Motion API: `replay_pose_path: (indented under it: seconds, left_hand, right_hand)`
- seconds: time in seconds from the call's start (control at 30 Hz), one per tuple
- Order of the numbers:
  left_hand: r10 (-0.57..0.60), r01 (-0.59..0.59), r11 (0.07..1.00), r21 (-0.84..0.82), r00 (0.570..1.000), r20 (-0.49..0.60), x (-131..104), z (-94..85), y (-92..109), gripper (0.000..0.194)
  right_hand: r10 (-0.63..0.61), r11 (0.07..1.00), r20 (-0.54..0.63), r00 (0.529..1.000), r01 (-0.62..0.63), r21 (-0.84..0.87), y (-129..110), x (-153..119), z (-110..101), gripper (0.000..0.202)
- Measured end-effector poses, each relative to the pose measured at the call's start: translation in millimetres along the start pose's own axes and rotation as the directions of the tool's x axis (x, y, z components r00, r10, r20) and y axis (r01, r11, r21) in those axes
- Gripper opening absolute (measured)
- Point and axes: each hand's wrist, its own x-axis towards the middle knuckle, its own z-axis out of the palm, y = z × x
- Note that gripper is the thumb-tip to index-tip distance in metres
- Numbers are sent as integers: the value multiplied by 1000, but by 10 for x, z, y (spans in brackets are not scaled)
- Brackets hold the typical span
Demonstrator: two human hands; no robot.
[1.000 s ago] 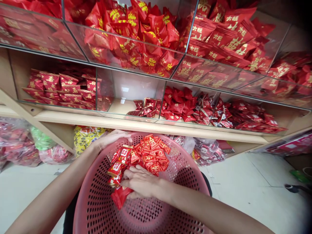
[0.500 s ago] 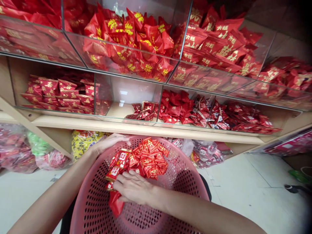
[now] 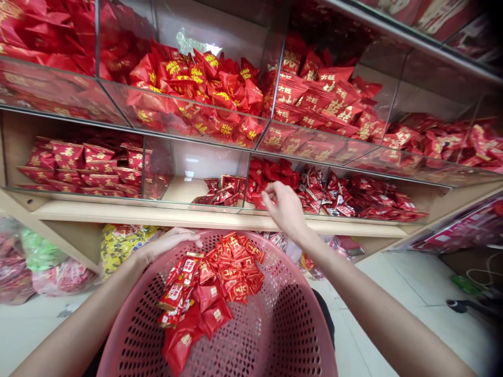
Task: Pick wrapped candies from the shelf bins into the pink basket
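Closest to you is the pink basket (image 3: pixel 275 335), tilted toward you, with a heap of red packets (image 3: pixel 208 288) lying against its far-left wall, the lowest ones sliding down toward the near side; your left hand (image 3: pixel 165 246) is clamped over the basket's far-left rim, fingers curled on the edge, gripping just the rim and no packet; your right hand (image 3: pixel 285 209) is lifted out over the far rim, up at the front edge of the lower shelf (image 3: pixel 220 217), fingers loosely spread and holding nothing, tips right by the red sweets (image 3: pixel 275 175) behind the glass; beyond that, the upper bins (image 3: pixel 204 89) are piled with more red packets.
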Motion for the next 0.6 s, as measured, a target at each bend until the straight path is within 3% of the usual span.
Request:
replay_pose_path:
  seconds: [0.07,0.13,0.23,0.3,0.43,0.6]
  left_hand:
    - [-5,5,1000,2,1000,2,1,3,13,31]
    - [-12,12,1000,1,1000,-3,-3,6,29,31]
    - [-35,35,999,11,999,-26,-26,10,62,32]
    - [-47,47,999,22,998,-34,-48,9,90,33]
    - [-13,14,1000,28,1000,-14,-79,5,139,32]
    - [11,-11,999,50,1000,-11,-70,1,143,30]
  right_hand:
    - [228,970,85,970,-219,-104,145,186,18,24]
    - [389,914,201,899,-350,-203,192,328,74,38]
    - [509,854,336,792,-416,-314,127,467,191,58]
    - [540,835,388,747,-416,-362,57,520,265,62]
    - [552,827,425,717,-406,-389,7,560,342,59]
    - [518,853,448,729,-405,-328,181,562,307,45]
